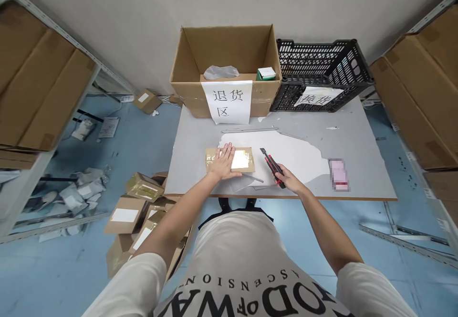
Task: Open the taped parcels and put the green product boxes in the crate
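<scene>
A small taped cardboard box with a white label lies flat near the table's front edge. My left hand rests on top of it, palm down with fingers stretched out, covering its middle part. To the right of the box, my right hand is wrapped round a red and black utility knife. The knife's tip points up and left, apart from the box; I cannot tell how far the blade is out. Under both lies a torn white patch on the grey tabletop.
At the table's back stand an open cardboard carton holding a plastic bag and a small green-white box, and a black crate. A blurred pink item lies on the right. Cardboard boxes are piled on the floor at left; shelves flank both sides.
</scene>
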A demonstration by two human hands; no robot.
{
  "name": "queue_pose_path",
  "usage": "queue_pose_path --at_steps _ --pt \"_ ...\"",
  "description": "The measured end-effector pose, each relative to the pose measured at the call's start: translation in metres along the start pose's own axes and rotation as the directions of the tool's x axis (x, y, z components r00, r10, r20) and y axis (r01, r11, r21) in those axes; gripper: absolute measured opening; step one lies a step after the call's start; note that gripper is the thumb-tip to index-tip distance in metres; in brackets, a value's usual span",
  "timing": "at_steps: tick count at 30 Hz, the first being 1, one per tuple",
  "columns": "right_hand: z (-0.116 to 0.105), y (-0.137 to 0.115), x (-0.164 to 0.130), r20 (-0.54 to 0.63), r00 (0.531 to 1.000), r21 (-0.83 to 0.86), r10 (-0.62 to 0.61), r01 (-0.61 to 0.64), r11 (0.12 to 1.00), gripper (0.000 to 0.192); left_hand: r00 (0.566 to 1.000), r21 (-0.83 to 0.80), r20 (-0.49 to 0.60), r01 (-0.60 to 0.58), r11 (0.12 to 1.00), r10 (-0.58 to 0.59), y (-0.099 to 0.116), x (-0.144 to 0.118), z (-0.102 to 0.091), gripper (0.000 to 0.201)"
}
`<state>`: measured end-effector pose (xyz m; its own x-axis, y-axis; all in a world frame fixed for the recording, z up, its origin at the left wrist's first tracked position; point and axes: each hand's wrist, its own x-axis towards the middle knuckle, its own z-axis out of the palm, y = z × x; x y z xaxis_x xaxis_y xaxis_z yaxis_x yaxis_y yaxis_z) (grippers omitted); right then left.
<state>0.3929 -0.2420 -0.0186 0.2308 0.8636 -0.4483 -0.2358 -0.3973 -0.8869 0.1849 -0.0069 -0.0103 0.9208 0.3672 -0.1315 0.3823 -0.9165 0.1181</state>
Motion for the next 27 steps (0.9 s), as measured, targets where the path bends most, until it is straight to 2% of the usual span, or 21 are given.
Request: queue_pose_path --at_steps 7,17,24,27 --pt "0.001 -0.007 -0.002 0.059 0.995 -0.023 0.076 -0.075 0.997 0.049 1.0 0.009 0.03 -0.006 1.0 0.006 -0.006 0.003 0.006 0.119" --pt "0.0 -0.011 0.013 0.1 0.991 -0.062 0.085 -0.079 0.995 0.055 1.0 -0.056 0.023 -0.013 0.998 0.015 -0.007 0.005 0.004 0.122" --pt "-0.008 -0.01 0.028 0.044 0.996 -0.033 0.072 -0.071 0.997 0.06 1.0 -0.099 0.031 -0.002 0.995 0.005 -0.007 0.006 0.003 0.123" --pt "-0.012 -0.009 0.029 0.059 0.995 -0.03 0.084 -0.083 0.996 0.059 0.999 -0.1 0.031 -0.006 0.995 0.009 -0.009 0.006 0.004 0.124"
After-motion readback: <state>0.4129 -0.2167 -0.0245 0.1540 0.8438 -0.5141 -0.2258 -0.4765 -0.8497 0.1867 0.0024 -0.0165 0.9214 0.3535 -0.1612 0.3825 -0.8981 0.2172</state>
